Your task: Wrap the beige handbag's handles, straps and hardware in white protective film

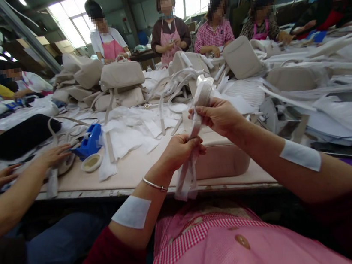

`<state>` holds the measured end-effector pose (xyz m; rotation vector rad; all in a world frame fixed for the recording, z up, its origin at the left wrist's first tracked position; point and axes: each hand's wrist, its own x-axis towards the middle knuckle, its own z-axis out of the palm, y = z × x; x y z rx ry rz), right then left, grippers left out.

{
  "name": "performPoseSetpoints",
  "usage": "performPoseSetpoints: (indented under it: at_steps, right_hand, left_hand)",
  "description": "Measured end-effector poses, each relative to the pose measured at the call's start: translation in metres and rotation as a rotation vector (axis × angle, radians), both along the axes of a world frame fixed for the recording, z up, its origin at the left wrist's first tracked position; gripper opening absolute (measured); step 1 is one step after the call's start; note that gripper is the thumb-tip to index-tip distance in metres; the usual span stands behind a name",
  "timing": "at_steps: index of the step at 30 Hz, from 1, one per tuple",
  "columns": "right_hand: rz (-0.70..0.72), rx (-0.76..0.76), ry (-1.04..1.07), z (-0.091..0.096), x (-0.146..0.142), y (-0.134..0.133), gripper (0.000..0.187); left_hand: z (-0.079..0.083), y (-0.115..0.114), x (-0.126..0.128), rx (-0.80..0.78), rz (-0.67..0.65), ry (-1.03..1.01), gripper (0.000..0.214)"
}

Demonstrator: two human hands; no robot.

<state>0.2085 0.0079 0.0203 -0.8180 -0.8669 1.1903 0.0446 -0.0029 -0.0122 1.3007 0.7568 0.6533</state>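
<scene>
Gripping a wrapped strap (196, 125) in both hands, centre of frame. Right hand (221, 115) is closed on the upper part, thumb pressed on it, shiny film bunched above. Left hand (184, 149) is closed around it lower down; loose whitish ends hang below toward the table edge. Strap runs on a slant, upper right to lower left. Beige bag (222, 161) lies on the table (136, 172) just below the hands, partly hidden by the strap's ends. Blue tape dispenser (89, 142) sits left of centre, tape roll (91, 162) just below it. A co-worker's hand (57, 155) is right by the dispenser; can't tell if touching. Black item (22, 137) behind that, far left. White sheets (130, 127) spread mid-table. More beige bags (121, 74) piled across the upper frame, co-workers (169, 31) behind them.
</scene>
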Motion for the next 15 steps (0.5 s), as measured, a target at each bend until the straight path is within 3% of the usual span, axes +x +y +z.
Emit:
performPoseSetpoints:
  at_steps: [4, 8, 15]
  right_hand:
    - [-0.047, 0.050, 0.037, 0.006, 0.000, -0.006, 0.010]
    - [0.051, 0.053, 0.004, 0.014, -0.001, -0.012, 0.011]
    - [0.022, 0.077, -0.162, 0.007, -0.006, -0.014, 0.019]
  left_hand:
    - [0.010, 0.002, 0.007, 0.051, -0.030, -0.021, 0.016]
    - [0.013, 0.007, 0.012, 0.094, 0.069, 0.042, 0.015]
    - [0.017, 0.008, 0.016, 0.017, 0.078, -0.019, 0.012]
